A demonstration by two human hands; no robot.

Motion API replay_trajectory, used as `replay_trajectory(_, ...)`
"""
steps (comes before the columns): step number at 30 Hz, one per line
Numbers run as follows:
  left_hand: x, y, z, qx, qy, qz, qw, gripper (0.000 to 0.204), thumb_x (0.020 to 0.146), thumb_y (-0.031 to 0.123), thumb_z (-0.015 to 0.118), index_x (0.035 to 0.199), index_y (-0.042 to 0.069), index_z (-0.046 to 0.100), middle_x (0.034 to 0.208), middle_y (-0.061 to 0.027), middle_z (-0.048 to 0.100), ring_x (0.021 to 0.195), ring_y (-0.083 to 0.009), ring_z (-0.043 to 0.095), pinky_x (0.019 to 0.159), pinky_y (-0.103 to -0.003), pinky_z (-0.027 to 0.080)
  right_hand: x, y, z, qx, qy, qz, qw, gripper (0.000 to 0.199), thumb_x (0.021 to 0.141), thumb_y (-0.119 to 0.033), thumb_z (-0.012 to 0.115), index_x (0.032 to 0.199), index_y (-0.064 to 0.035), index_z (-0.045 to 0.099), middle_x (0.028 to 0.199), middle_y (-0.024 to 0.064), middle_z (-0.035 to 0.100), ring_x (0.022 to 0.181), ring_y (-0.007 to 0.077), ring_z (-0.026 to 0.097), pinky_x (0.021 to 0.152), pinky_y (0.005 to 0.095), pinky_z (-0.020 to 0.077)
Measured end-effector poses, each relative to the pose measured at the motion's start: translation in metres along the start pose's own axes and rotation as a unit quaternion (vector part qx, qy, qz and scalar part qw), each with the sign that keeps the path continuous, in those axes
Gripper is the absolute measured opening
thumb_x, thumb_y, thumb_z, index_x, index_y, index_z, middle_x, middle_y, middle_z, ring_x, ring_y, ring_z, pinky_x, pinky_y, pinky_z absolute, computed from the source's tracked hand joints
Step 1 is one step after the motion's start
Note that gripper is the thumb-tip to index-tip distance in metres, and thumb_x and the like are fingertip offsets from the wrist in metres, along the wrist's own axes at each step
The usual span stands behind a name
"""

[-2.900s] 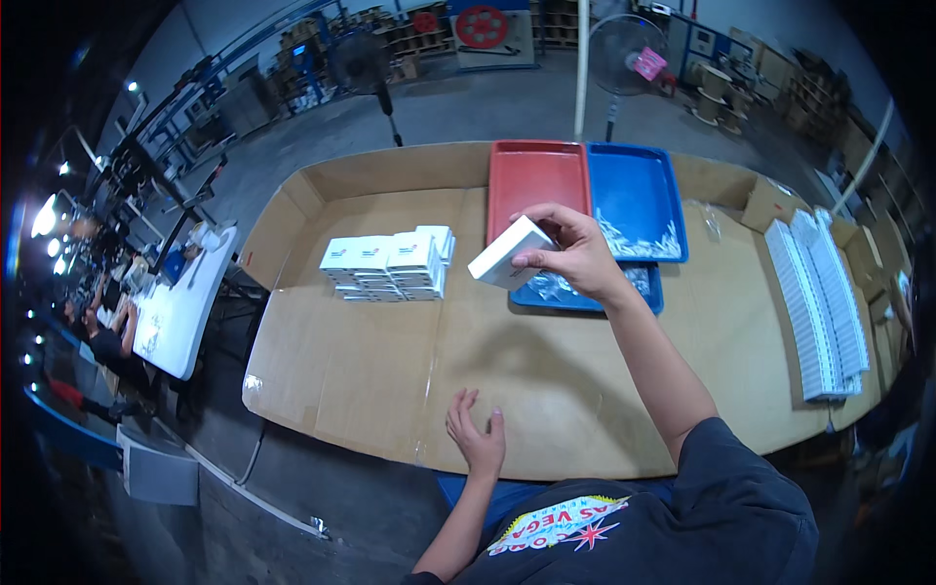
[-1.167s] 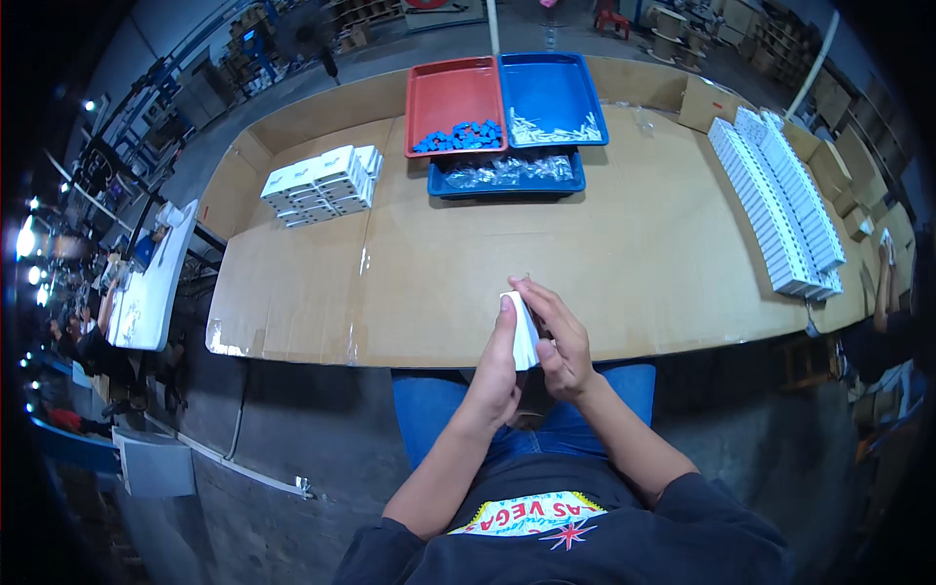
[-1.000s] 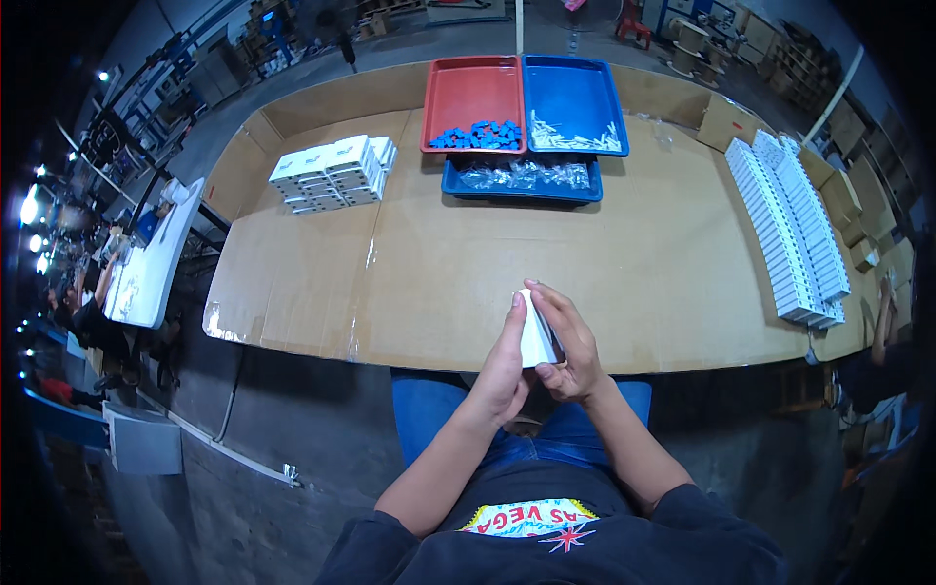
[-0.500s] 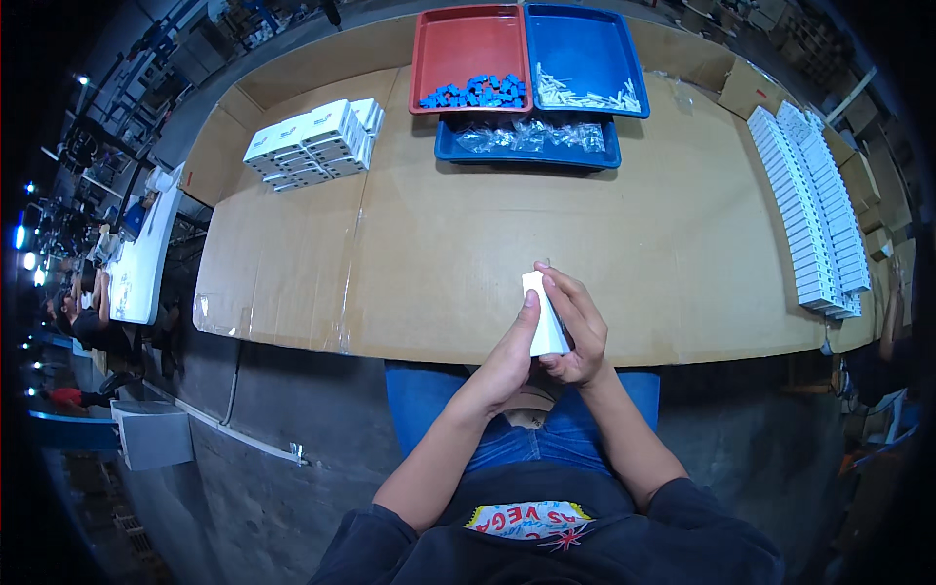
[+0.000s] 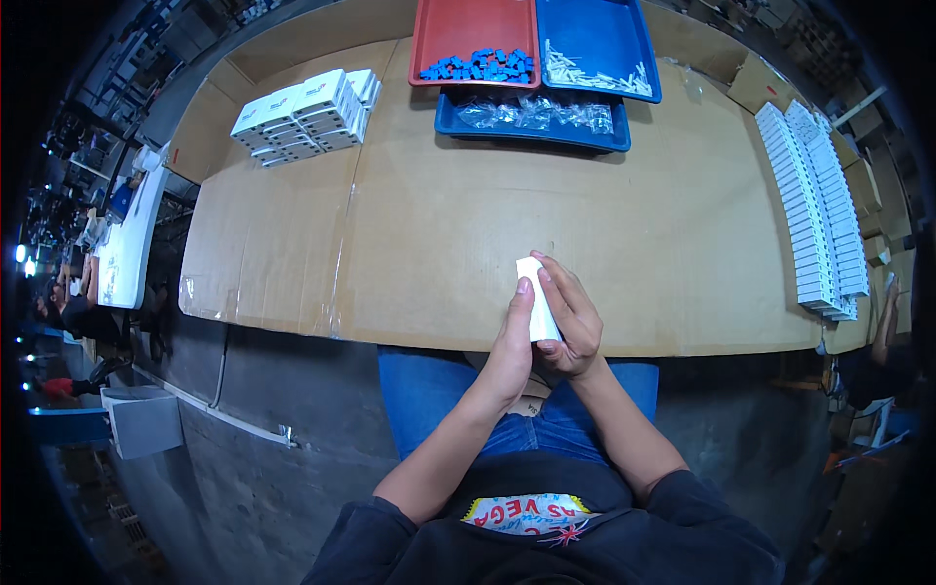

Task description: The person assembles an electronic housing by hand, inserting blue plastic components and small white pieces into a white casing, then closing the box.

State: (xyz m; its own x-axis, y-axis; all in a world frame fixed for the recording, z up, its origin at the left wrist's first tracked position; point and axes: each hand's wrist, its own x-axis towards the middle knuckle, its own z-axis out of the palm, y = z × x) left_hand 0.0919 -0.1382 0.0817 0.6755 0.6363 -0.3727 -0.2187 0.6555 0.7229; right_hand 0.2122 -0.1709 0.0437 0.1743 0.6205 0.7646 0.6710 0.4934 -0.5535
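Note:
A small white box [image 5: 538, 300] is held upright on a narrow side between my two hands, over the near edge of the cardboard-covered table. My left hand [image 5: 514, 336] presses its left side, the thumb lying along the box's edge. On the other side, my right hand [image 5: 573, 317] wraps the box with its fingers bent and the palm against it. The box's lower part and its far side are hidden by my hands.
Beyond my hands stand a red tray [image 5: 473, 24] of blue pieces, a blue tray [image 5: 597, 29] of white plugs, and a lower blue tray [image 5: 531, 139] of clear bags. White boxes are stacked at left [image 5: 302, 115]; rows of white boxes [image 5: 807, 214] line the right. A co-worker [image 5: 83, 307] sits far left.
My hands have tilted the box slightly and shifted it a little, still gripping it on both sides. The whole view has shifted slightly, so the trays sit higher in the picture.

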Motion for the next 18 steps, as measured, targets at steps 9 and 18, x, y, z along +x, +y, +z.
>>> replay_trajectory(9,-0.001,-0.001,-0.009,0.022,0.022,-0.002,1.000,0.067,0.110,0.061,0.036,0.148,0.007,0.046,0.129,-0.0090,0.062,0.119,-0.0188,0.062,0.100,-0.034,0.051,-0.003,0.001,0.009,0.016,-0.004,0.014,1.000,0.085,0.108,-0.063,0.037,0.135,0.0149,0.060,0.128,0.0408,0.062,0.119,0.0517,0.066,0.099,0.0523,0.0544)
replay_trajectory(18,0.002,-0.005,-0.019,0.028,0.022,-0.007,0.999,0.061,0.111,0.059,0.037,0.143,0.009,0.050,0.124,-0.0062,0.065,0.112,-0.0148,0.064,0.095,-0.033,0.051,-0.001,-0.004,0.013,0.054,0.004,0.049,0.997,0.083,0.107,-0.062,0.041,0.132,0.0139,0.063,0.134,0.0381,0.061,0.123,0.0511,0.064,0.104,0.0517,0.0520)
